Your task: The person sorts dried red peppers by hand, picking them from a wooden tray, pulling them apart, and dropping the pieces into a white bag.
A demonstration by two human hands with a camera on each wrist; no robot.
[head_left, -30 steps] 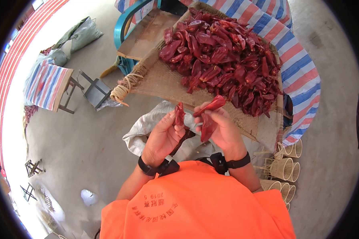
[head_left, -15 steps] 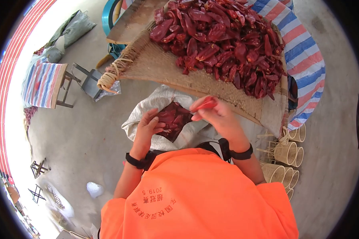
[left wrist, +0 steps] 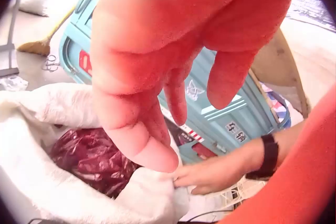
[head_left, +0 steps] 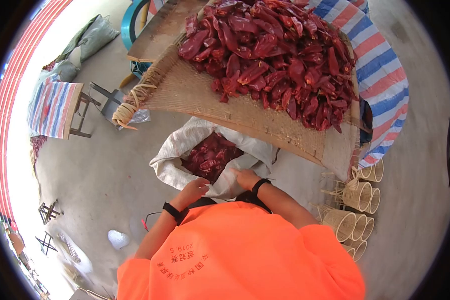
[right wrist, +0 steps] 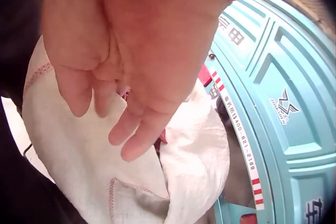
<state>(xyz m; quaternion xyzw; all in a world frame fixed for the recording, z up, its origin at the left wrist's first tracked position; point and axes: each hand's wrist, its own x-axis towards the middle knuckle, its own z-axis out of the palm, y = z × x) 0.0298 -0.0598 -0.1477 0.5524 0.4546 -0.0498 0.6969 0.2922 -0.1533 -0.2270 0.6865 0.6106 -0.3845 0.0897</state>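
Observation:
A white woven sack with a rolled-back mouth stands between me and the tray, dried red chili peppers inside it. Near its front rim, my left hand hangs with fingers loosely bent and nothing in them, as the left wrist view shows. My right hand is at the right part of the same rim. In the right wrist view its extended fingers lie over the sack cloth, with no pepper in them.
A large woven tray bears a heap of dried red peppers beyond the sack. A light-blue vehicle panel rises beside the sack. Several wicker baskets stand at right, a small stool at left.
The peppers held in both hands are gone from them. My right hand has come down to the sack's rim, and my left hand has drawn back from over the mouth toward its near edge.

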